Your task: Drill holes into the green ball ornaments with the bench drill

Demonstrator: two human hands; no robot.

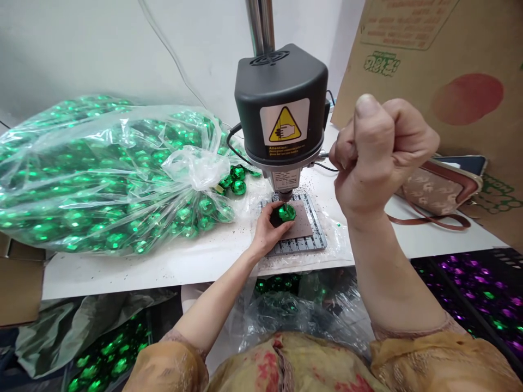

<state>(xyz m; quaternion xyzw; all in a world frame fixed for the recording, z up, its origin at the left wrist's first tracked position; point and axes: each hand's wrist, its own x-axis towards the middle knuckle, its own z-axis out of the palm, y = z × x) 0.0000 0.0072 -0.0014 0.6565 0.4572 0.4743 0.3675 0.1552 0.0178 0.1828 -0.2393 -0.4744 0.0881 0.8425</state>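
Observation:
Under the chuck of a small black drill press, my left hand pinches a shiny green faceted ball between thumb and fingers. The ball rests over a brownish square pad on the slotted grey metal base. The ball's top meets or nearly meets the chuck; whether the bit is inside it I cannot tell. My right hand is closed in a fist at the machine's right side, around the feed lever. Only a short piece of that lever shows.
A big clear plastic bag of green balls fills the table's left side, with loose green balls near its mouth. To the right are a patterned purse and a large cardboard box. Crates of green and purple balls stand below.

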